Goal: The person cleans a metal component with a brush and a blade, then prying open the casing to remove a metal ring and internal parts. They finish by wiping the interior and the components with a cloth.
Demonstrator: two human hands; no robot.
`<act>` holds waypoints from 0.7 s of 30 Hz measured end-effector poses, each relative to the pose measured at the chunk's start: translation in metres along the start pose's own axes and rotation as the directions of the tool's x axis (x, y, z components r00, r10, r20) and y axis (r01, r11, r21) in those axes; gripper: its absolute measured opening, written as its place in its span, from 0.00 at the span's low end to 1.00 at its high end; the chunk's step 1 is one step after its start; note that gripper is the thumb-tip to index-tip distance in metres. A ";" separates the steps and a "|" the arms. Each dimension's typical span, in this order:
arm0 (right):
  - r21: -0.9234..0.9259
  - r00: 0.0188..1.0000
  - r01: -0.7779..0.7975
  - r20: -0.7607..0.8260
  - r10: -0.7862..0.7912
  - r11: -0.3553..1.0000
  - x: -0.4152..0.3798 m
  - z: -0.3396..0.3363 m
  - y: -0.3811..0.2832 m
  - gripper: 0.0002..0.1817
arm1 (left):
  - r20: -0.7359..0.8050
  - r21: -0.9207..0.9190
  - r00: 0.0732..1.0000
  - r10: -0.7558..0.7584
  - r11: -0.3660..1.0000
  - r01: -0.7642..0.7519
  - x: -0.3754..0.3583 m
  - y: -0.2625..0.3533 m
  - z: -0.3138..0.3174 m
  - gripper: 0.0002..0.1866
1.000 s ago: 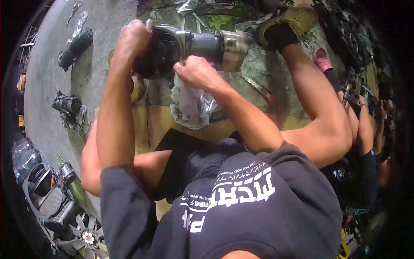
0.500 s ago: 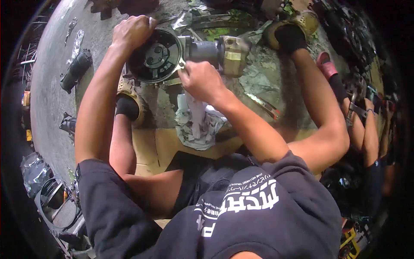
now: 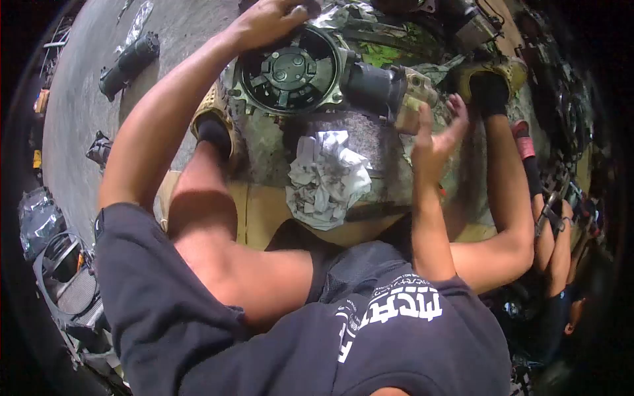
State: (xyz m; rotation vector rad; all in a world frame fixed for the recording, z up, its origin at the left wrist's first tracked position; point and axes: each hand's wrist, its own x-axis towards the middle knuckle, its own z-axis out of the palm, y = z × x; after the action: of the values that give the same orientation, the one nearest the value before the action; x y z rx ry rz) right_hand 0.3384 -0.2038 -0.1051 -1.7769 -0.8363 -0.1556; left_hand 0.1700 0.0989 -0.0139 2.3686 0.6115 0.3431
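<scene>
Motor (image 3: 330,76) lies on its side on the grimy floor (image 3: 370,138) between the seated person's feet, round black end facing the camera, cylindrical body and tan end piece running off to the right. Left hand (image 3: 267,23) grips the top rim of the round end, fingers curled over the edge, arm stretched forward. Right hand (image 3: 436,135) is off the motor, fingers spread and palm empty, just beside the tan end piece; whether a fingertip touches it cannot be told. The hands are well apart, one at each end of the motor.

Rag (image 3: 327,178), crumpled and white, lies on the floor just below the motor, touching neither hand. Cardboard (image 3: 264,211) sits under the person, its edge near the rag. Left foot (image 3: 214,125) in a dark sock and tan sandal is planted just left of the round end; right foot (image 3: 489,82), likewise shod, sits to the right of the tan end piece.

Cylinder (image 3: 129,59), dark, lies well apart on the bare concrete at upper left. More metal parts (image 3: 59,277) are heaped at the left edge, too dim to identify. Second person's forearm (image 3: 551,231) shows at the right edge, holding a dark tool, well clear of the motor.
</scene>
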 end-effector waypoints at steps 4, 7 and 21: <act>0.004 0.991 -0.073 0.109 0.072 0.997 0.006 0.039 0.015 0.31 | 0.008 -0.007 0.992 -0.127 0.992 0.128 -0.006 -0.012 -0.006 0.13; 0.014 0.996 0.060 0.068 -0.061 0.998 0.028 0.057 0.025 0.24 | -0.090 -0.007 0.990 -0.104 0.995 0.104 -0.016 -0.017 0.001 0.13; 0.028 0.855 0.510 0.096 -0.510 0.860 0.050 0.023 0.040 0.17 | -0.179 -0.131 0.943 -0.281 0.957 0.260 -0.030 -0.013 0.009 0.23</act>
State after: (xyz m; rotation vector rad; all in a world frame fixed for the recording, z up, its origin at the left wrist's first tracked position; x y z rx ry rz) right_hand 0.3925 -0.1663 -0.1208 -1.5322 -1.3738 -0.4157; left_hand 0.1433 0.0874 -0.0318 2.1292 0.9761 0.4752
